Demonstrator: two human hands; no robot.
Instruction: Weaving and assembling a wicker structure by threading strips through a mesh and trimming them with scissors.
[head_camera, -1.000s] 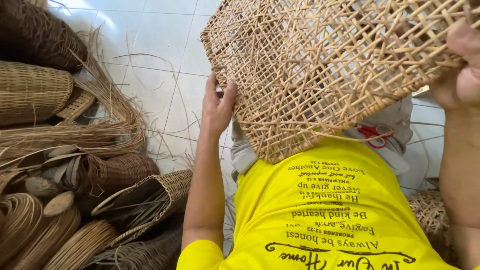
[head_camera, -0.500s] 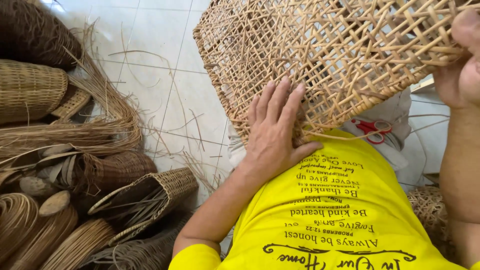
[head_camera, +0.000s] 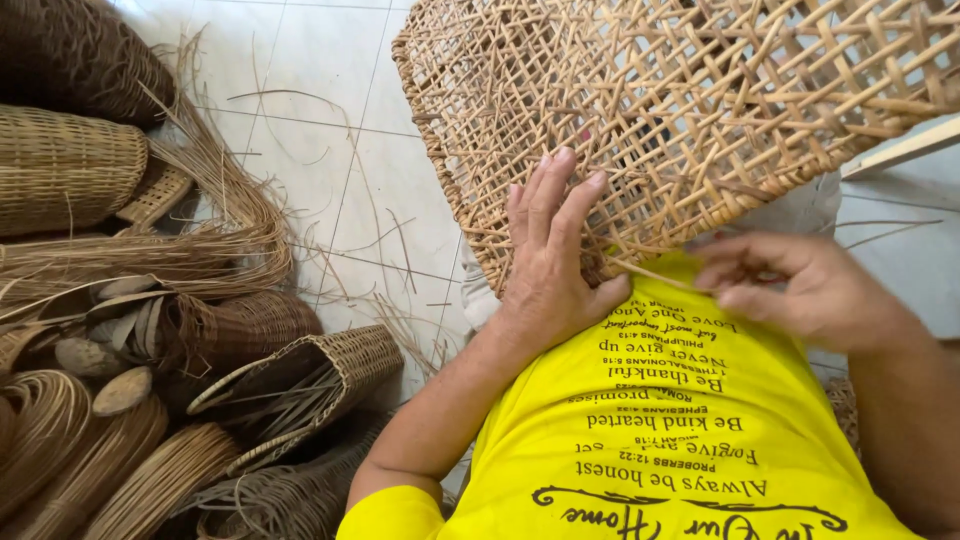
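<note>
A large open-weave rattan basket (head_camera: 700, 110) rests tilted on my lap, against my yellow shirt (head_camera: 680, 420). My left hand (head_camera: 550, 250) lies flat on its lower woven side, fingers spread and pointing up. My right hand (head_camera: 800, 285) is at the basket's lower edge, its fingertips pinching a thin loose rattan strand (head_camera: 650, 272) that sticks out of the weave.
A white tiled floor (head_camera: 330, 130) with stray rattan fibres lies to the left. Beside it are several woven baskets (head_camera: 65, 170), bundles of rattan strips (head_camera: 150, 250), coiled cane (head_camera: 60, 440) and a small open basket (head_camera: 310, 375).
My right hand came down from the basket's upper right edge to its lower edge and took a strand. My left hand shifted from the rim to lie flat on the weave.
</note>
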